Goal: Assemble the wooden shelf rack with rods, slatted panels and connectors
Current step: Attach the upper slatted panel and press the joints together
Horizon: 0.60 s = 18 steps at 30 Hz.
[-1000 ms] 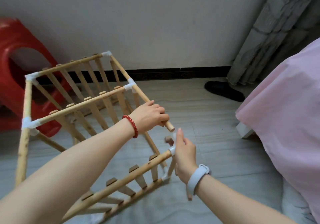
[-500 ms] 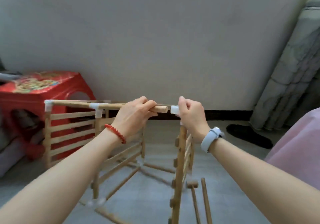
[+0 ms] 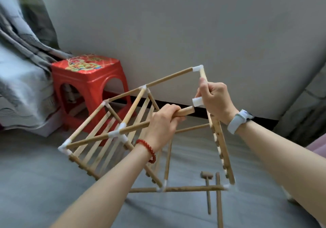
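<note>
Left hand (image 3: 163, 121) wraps the free end of a wooden rod (image 3: 134, 128), aiming it at the white connector (image 3: 198, 102) that the right hand (image 3: 216, 99) grips on the slatted panel (image 3: 221, 150). The half-built rack (image 3: 112, 121) is tilted up off the floor (image 3: 35, 183), apparently to line up the joint; a small mallet (image 3: 207, 190) lies nearby.

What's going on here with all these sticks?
A person is putting together a wooden rack on the floor. The left hand grips a rod whose free end sits just short of a white connector. The right hand holds the slatted panel at that connector, so the joint is not yet made. A small mallet and a spare rod lie on the floor; a red stool stands behind.
</note>
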### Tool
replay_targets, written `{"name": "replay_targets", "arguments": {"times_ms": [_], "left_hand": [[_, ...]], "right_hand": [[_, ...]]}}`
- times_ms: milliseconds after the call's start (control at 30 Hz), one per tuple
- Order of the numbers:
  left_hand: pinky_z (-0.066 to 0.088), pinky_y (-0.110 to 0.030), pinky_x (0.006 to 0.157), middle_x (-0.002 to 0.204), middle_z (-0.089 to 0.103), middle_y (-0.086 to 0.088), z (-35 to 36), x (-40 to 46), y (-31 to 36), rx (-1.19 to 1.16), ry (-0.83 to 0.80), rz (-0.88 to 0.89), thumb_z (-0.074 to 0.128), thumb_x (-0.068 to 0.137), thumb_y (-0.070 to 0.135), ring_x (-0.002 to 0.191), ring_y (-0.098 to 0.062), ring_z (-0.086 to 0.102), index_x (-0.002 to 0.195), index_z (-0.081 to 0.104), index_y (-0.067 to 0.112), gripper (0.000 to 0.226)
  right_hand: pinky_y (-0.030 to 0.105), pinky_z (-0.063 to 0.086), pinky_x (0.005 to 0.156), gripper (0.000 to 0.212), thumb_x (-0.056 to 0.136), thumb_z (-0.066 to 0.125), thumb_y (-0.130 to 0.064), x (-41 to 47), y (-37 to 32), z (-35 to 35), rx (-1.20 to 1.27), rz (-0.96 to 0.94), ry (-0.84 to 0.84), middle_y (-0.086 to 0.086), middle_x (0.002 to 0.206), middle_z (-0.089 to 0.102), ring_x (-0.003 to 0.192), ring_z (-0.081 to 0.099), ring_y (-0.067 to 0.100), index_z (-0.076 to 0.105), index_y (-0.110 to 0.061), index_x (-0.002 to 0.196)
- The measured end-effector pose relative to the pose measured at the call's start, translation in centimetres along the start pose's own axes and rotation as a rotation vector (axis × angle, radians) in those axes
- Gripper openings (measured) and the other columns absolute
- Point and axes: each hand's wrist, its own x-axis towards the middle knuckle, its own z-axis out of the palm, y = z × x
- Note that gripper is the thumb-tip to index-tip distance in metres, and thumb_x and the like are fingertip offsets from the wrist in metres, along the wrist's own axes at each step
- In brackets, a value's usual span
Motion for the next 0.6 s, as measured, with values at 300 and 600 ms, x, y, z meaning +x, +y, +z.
{"name": "replay_targets", "arguments": {"times_ms": [300,600], "left_hand": [[0.037,-0.009,0.056,0.071,0.051,0.009,-1.8,1.8,3.1,-0.255,0.152,-0.168,0.057,0.092,0.017,0.058,0.003,0.049,0.085,0.055,0.023,0.009],[0.044,-0.024,0.056,0.06,0.052,0.014,-3.0,-2.3,1.5,-0.406,-0.061,-0.244,0.048,0.096,0.026,0.058,-0.006,0.049,0.088,0.057,0.032,0.013]], "right_hand": [[0.029,0.049,0.075,0.059,0.1,0.04,-0.023,5.7,-6.5,-1.2,0.014,-0.054,-0.171,0.004,0.064,0.063,0.078,0.065,0.024,0.055,-0.016,0.043],[0.027,0.032,0.067,0.027,0.093,0.045,-0.033,2.5,-8.9,1.1,-0.36,-0.091,-0.372,-0.004,0.104,0.049,0.084,0.051,0.012,0.052,-0.022,0.117]]}}
